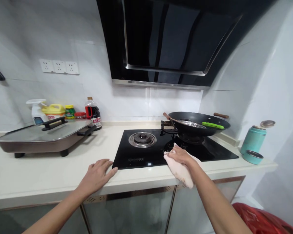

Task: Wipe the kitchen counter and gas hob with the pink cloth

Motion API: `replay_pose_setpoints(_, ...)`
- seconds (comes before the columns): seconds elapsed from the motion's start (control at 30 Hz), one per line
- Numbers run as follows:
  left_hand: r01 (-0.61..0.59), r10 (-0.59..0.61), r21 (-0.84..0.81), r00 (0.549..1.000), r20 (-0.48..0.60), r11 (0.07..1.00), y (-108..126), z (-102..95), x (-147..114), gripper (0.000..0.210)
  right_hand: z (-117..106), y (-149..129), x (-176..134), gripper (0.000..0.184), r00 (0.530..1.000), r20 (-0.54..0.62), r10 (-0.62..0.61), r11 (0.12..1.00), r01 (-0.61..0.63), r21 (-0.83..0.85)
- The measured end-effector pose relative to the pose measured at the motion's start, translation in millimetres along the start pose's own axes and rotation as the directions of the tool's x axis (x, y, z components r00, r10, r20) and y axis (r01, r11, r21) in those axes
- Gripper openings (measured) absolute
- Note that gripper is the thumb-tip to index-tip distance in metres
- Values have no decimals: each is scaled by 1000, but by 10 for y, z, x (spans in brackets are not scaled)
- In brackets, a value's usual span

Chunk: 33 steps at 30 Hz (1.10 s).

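Observation:
My right hand [179, 154] presses a pale pink cloth [182, 172] onto the front of the black glass gas stove [158, 154], with its fingers curled on the cloth. Part of the cloth hangs over the counter's front edge. Flat on the white countertop, my left hand [97, 173] lies with its fingers apart at the stove's front left corner. The left burner [142, 139] is bare, without a pot support. Over the right burner sits a black wok [197, 131], holding a shiny metal lid or dish [189, 123] and a bright green handle [213, 125].
A lidded electric pan [46, 144] stands on the left of the counter [39, 175]. Behind it are a spray bottle [37, 112], several containers and a dark sauce bottle [94, 113]. At right stand a teal flask [254, 141] and its cup [252, 157]. A range hood [161, 76] overhangs the stove.

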<state>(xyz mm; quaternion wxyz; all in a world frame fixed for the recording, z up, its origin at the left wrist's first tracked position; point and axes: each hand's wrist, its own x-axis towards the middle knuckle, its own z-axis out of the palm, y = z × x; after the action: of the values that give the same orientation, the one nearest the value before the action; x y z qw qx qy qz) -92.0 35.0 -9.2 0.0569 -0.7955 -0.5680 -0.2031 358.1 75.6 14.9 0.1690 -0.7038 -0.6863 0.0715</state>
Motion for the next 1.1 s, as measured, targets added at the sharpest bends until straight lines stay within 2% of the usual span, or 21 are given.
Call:
replay_pose_setpoints(0.17, 10, -10, 2, 1000, -11, 1000, 29, 0, -15, 54, 8, -61, -191, 42, 999, -32, -28, 998, 26, -48)
replay_pose_setpoints(0.37, 7, -7, -12, 1000, 1, 1000, 33, 10, -30, 55, 85, -137, -609, 36, 992, -101, -72, 994, 64, -85)
replay_pose_setpoints(0.43, 10, -10, -27, 1000, -7, 1000, 35, 15, -26, 54, 146, -197, -727, 35, 986, -110, -125, 991, 119, -59)
replay_pose_setpoints(0.5, 12, -12, -39, 1000, -14, 999, 37, 22, -23, 54, 221, -307, -771, 38, 968, -106, -225, 974, 226, -2)
replay_pose_setpoints(0.6, 9, -11, -48, 1000, -25, 999, 43, 25, -29, 54, 320, -541, -653, 49, 953, -61, -298, 951, 302, 73)
replay_pose_setpoints(0.73, 2, -3, -35, 1000, -21, 999, 71, -11, -47, 49, 342, -805, -269, 57, 986, 7, -168, 980, 167, 105)
replay_pose_setpoints(0.83, -7, 7, -21, 1000, -15, 1000, 110, -52, -51, 45, 320, -914, -30, 49, 984, 27, -175, 972, 169, 162)
replay_pose_setpoints(0.93, -7, 7, -9, 1000, -18, 1000, 140, -76, -49, 43, 356, -1088, 30, 46, 957, 38, -289, 932, 272, 239)
replay_pose_setpoints(1.1, 0, -1, -54, 1000, -30, 999, 106, -61, -55, 44, 560, -1655, -201, 37, 850, 39, -525, 797, 475, 373)
